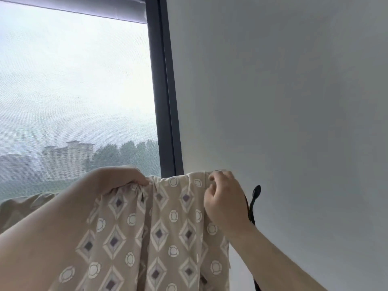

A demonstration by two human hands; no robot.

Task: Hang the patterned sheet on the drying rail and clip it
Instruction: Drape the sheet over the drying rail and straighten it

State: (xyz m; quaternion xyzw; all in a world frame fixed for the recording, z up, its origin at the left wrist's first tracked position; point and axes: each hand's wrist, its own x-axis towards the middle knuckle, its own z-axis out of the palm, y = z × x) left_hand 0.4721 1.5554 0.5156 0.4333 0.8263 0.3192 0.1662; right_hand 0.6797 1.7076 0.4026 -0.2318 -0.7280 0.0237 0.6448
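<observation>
beige patterned sheet (159,234) pinched at its top edge by both raised hands (left (117,179), right (222,198)).

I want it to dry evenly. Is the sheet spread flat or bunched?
Bunched: the sheet hangs in gathered folds between both hands.

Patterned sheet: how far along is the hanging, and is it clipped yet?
Done: the patterned sheet is draped, its top edge bunched along the hidden rail. In hand: left hand and right hand both pinch that edge. Left: no clip visible on the cloth; the black object beside the right hand is unidentifiable.
</observation>
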